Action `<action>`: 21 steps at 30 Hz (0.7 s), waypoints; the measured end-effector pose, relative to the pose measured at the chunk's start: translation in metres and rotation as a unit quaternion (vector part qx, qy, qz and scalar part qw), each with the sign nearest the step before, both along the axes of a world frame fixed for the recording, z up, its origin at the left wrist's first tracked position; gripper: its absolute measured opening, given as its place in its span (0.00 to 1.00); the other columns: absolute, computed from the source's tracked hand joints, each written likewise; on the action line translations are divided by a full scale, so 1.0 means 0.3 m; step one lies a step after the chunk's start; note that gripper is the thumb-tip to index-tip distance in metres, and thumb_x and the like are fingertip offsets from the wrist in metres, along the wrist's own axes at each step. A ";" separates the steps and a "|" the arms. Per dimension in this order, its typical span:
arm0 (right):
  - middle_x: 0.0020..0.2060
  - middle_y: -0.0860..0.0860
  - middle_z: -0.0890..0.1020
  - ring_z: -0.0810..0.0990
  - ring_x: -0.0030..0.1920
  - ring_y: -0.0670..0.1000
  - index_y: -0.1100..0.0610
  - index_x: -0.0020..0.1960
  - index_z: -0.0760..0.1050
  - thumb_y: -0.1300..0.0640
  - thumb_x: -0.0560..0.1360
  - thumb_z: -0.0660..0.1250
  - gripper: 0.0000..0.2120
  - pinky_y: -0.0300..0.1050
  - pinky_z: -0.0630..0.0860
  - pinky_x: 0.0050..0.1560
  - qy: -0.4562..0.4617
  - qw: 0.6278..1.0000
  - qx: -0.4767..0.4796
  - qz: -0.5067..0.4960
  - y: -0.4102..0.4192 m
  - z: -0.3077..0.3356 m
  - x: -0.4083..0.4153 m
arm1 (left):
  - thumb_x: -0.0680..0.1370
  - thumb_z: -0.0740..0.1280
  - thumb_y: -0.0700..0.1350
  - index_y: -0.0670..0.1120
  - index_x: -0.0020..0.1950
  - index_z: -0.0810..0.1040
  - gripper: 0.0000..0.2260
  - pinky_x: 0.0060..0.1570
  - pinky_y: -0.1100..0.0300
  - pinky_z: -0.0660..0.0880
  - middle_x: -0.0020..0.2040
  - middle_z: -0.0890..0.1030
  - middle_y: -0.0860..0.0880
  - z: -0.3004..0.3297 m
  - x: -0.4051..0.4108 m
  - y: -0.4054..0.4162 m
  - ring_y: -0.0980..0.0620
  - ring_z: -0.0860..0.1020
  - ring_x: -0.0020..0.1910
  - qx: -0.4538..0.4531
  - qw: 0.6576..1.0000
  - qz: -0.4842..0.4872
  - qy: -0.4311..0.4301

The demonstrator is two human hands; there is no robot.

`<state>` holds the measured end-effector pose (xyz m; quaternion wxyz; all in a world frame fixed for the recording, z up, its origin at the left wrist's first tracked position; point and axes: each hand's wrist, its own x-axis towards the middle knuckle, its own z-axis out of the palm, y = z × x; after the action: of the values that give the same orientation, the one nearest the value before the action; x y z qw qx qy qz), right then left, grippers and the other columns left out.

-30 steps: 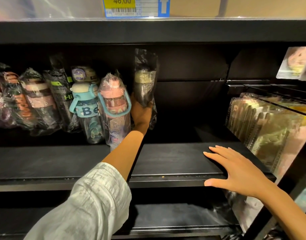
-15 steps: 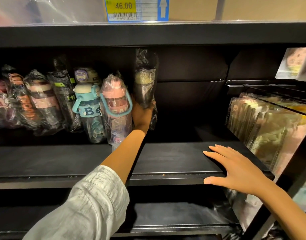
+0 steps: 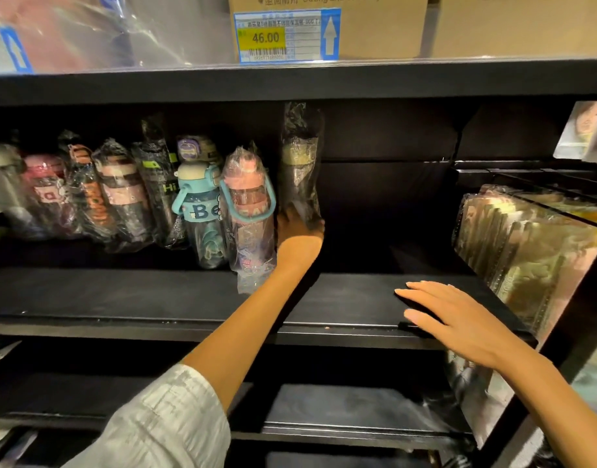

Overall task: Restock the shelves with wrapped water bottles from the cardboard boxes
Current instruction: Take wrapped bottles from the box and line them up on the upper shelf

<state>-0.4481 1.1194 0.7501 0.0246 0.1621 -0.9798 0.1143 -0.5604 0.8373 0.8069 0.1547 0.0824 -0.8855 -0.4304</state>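
The left hand (image 3: 298, 228) grasps a dark wrapped bottle (image 3: 301, 163) far back on the shelf (image 3: 189, 298), its fingers half hidden behind it. The right hand (image 3: 455, 319) lies flat and released near the shelf edge.

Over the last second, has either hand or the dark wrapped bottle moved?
Hardly. The left hand keeps its grip low on the dark wrapped bottle, upright beside the pink wrapped bottle. The right hand stays flat on the shelf edge. Only the camera tilted upward slightly.
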 end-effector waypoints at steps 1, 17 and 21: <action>0.80 0.37 0.63 0.56 0.80 0.40 0.36 0.80 0.61 0.18 0.73 0.40 0.42 0.45 0.55 0.80 0.003 1.000 -0.012 0.004 -0.014 0.009 0.001 | 0.82 0.64 0.59 0.41 0.78 0.67 0.31 0.69 0.48 0.71 0.75 0.71 0.38 -0.006 0.043 -0.005 0.36 0.71 0.72 -0.028 0.999 -0.035 -0.029; 0.77 0.43 0.69 0.65 0.78 0.47 0.43 0.82 0.61 0.33 0.82 0.55 0.31 0.45 0.65 0.75 0.110 0.978 0.028 0.173 -0.686 0.040 0.315 | 0.84 0.60 0.59 0.44 0.68 0.77 0.22 0.58 0.48 0.76 0.60 0.80 0.46 -0.228 0.855 -0.547 0.42 0.78 0.60 -0.372 0.928 -0.025 0.028; 0.79 0.44 0.67 0.63 0.79 0.47 0.44 0.83 0.57 0.33 0.82 0.54 0.32 0.44 0.64 0.75 0.093 0.966 0.029 0.238 -0.925 -0.043 0.472 | 0.83 0.59 0.59 0.42 0.63 0.80 0.23 0.53 0.47 0.79 0.54 0.82 0.44 -0.376 1.127 -0.780 0.42 0.80 0.53 -0.380 0.924 0.047 0.002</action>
<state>-0.3065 0.8417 0.7371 0.0825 0.4014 -0.9093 0.0729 -0.2223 0.6033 0.6941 0.1964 0.0575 -0.9773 -0.0543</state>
